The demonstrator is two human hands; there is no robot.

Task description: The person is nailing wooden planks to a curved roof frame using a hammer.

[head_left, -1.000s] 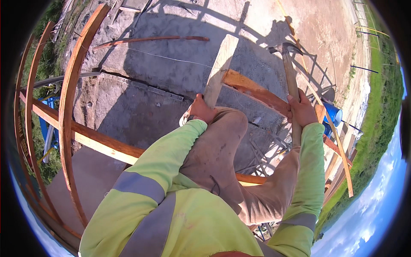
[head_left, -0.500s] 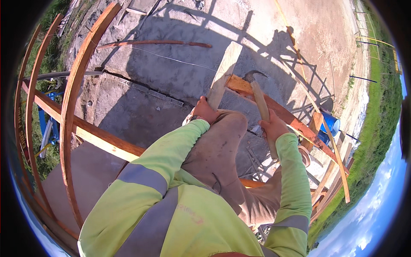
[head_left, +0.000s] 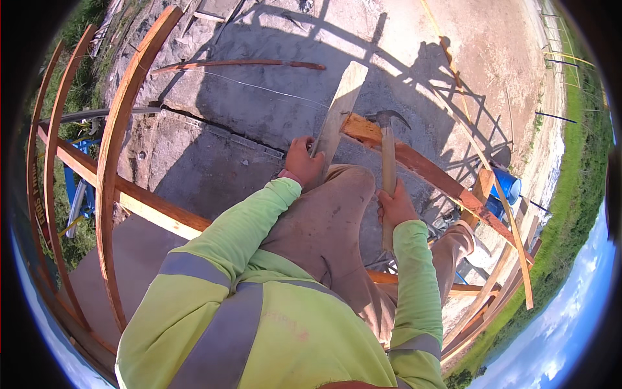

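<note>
My right hand (head_left: 397, 204) is wrapped round the wooden handle of a claw hammer (head_left: 388, 152). The hammer's dark head points away from me, beside a reddish wooden beam (head_left: 431, 170). At the left edge of a short pale board (head_left: 342, 100), my left hand (head_left: 304, 161) is closed with its fingers bent against the wood. Something small and dark shows by those fingertips, too small to name. The board slants up and away from my knee and meets the near end of the beam. My raised leg hides the board's lower end.
Curved timber ribs (head_left: 111, 142) rise on my left, crossed by a long rail (head_left: 152, 211). Far below lies concrete ground (head_left: 249, 107) with a loose wooden strip (head_left: 240, 63). To the right are a thin batten (head_left: 492, 172), blue drums (head_left: 505, 186) and more timbers.
My left hand has shifted slightly left and lower along the board's edge, its fingers now bent differently. The hammer has swung more upright, and my right hand has come left and down with it.
</note>
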